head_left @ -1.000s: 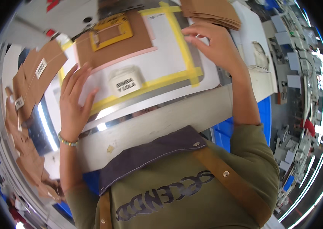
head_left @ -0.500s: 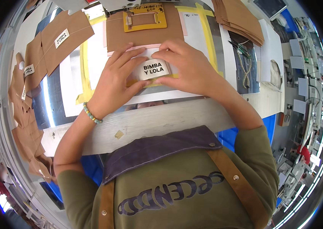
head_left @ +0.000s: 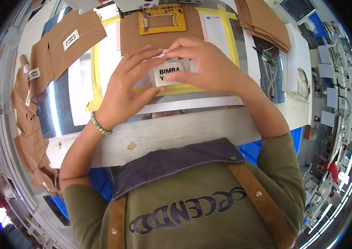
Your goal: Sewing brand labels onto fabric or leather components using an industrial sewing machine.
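A small cream-white label piece (head_left: 161, 81) with black print lies on the white sheet in front of me; whether it is one label or a stack I cannot tell. My left hand (head_left: 120, 87) curves around its left side, fingers stretched and apart, thumb tip by its lower left corner. From the right, my right hand (head_left: 215, 68) arches over it. The right thumb crosses the label's face and hides part of the print. Its fingers reach past the upper edge, close to the left fingertips. Beyond lies a brown panel (head_left: 130, 43) with a yellow frame template (head_left: 180, 28) on it.
Brown pieces with white labels (head_left: 90, 33) trail down the left side, joined by thread. A pile of brown panels (head_left: 263, 27) lies at the far right. Scissors and cords (head_left: 271, 68) rest beside a white box (head_left: 298, 70). Yellow tape (head_left: 96, 79) borders the white sheet.
My right hand has moved left, its thumb shifting from the label's lower right edge onto its face. The left fingers now reach farther over the label's upper edge. The label hardly moves.
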Motion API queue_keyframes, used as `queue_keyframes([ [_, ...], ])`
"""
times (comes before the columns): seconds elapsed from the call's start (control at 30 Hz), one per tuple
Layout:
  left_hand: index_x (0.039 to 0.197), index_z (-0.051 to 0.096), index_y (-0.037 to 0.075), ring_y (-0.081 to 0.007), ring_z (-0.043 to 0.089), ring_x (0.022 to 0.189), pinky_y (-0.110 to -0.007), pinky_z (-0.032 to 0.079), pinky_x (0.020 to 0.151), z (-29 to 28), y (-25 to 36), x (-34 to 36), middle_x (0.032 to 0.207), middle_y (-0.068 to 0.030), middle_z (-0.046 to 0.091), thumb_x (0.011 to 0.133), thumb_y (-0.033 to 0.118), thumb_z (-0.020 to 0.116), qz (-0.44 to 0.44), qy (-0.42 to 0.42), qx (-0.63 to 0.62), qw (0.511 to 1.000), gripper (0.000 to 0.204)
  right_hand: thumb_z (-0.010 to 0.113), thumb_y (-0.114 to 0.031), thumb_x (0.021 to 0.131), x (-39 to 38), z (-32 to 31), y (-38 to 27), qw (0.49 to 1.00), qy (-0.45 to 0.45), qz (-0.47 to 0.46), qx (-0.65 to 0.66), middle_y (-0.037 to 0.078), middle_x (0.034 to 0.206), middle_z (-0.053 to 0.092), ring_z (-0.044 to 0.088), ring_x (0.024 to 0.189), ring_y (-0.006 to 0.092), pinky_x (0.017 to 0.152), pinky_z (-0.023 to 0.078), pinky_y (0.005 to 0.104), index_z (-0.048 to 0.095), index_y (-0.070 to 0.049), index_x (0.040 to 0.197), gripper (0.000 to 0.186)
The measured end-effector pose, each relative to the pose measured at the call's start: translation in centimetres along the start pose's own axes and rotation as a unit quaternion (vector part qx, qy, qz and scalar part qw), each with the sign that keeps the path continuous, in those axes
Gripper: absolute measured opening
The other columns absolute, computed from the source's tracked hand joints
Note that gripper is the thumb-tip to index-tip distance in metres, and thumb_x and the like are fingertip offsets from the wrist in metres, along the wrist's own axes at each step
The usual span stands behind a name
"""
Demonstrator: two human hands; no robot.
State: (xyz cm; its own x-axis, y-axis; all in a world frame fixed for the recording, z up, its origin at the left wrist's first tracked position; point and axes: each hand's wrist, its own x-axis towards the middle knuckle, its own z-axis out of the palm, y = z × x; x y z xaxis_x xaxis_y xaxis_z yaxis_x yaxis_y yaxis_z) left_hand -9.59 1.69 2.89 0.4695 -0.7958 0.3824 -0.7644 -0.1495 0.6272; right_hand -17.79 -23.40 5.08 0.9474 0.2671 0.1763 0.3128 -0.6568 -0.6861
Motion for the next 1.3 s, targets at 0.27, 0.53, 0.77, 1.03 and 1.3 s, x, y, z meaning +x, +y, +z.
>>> queue_keyframes([
  [0.27, 0.146, 0.066, 0.006, -0.0365, 0.064, 0.135, -0.045, 0.052, 0.114, -0.4, -1.2, 0.4, 0.144, -0.0153, 0.070, 0.082, 0.006, 0.088, -0.032, -0.017, -0.024, 0.999, 0.067, 0.079, -0.018, 0.101, 3.3, -1.9, 2.3, 0.983, -0.058, 0.111, 0.132, 0.003, 0.097, 0.078, 0.070, 0.092, 0.0111, 0.085, 0.054, 0.0269, 0.081, -0.001, 0.114, 0.022],
  [0.53, 0.147, 0.063, 0.006, -0.0380, 0.068, 0.126, -0.046, 0.054, 0.110, -0.7, -1.4, -0.1, 0.135, -0.0172, 0.073, 0.087, 0.005, 0.082, -0.093, -0.027, -0.099, 0.990, 0.063, 0.077, -0.014, 0.102, 4.2, -1.7, 2.7, 0.949, -0.175, 0.136, 0.224, 0.001, 0.095, 0.077, 0.069, 0.090, 0.0086, 0.085, 0.054, 0.0255, 0.080, -0.001, 0.106, 0.014],
  [0.77, 0.148, 0.063, 0.006, -0.0385, 0.067, 0.125, -0.045, 0.053, 0.111, -0.6, -0.9, 0.0, 0.135, -0.0180, 0.071, 0.084, -0.001, 0.077, -0.056, -0.041, -0.050, 0.996, 0.065, 0.075, -0.012, 0.102, 4.1, -1.9, 2.7, 0.983, -0.085, 0.059, 0.149, -0.001, 0.097, 0.076, 0.067, 0.092, 0.0077, 0.087, 0.054, 0.0259, 0.080, -0.003, 0.107, 0.012],
  [1.03, 0.145, 0.064, -0.001, -0.0281, 0.067, 0.130, -0.042, 0.049, 0.117, -0.4, -0.9, -0.4, 0.137, -0.0158, 0.073, 0.089, 0.004, 0.081, -0.124, -0.039, -0.112, 0.985, 0.058, 0.076, -0.017, 0.105, 4.3, -0.5, 2.4, 0.959, -0.021, 0.125, 0.254, 0.002, 0.101, 0.079, 0.070, 0.093, 0.0084, 0.086, 0.055, 0.0253, 0.079, -0.003, 0.110, 0.015],
  [1.3, 0.124, 0.073, -0.001, -0.0134, 0.071, 0.113, -0.030, 0.055, 0.103, 0.5, -2.1, -0.3, 0.121, -0.0105, 0.079, 0.105, 0.010, 0.074, -0.237, 0.051, -0.378, 0.894, 0.022, 0.079, -0.015, 0.102, 3.9, -0.7, 1.9, 0.957, -0.032, 0.116, 0.266, 0.004, 0.103, 0.080, 0.074, 0.095, 0.0098, 0.089, 0.058, 0.0260, 0.080, -0.002, 0.113, 0.016],
])
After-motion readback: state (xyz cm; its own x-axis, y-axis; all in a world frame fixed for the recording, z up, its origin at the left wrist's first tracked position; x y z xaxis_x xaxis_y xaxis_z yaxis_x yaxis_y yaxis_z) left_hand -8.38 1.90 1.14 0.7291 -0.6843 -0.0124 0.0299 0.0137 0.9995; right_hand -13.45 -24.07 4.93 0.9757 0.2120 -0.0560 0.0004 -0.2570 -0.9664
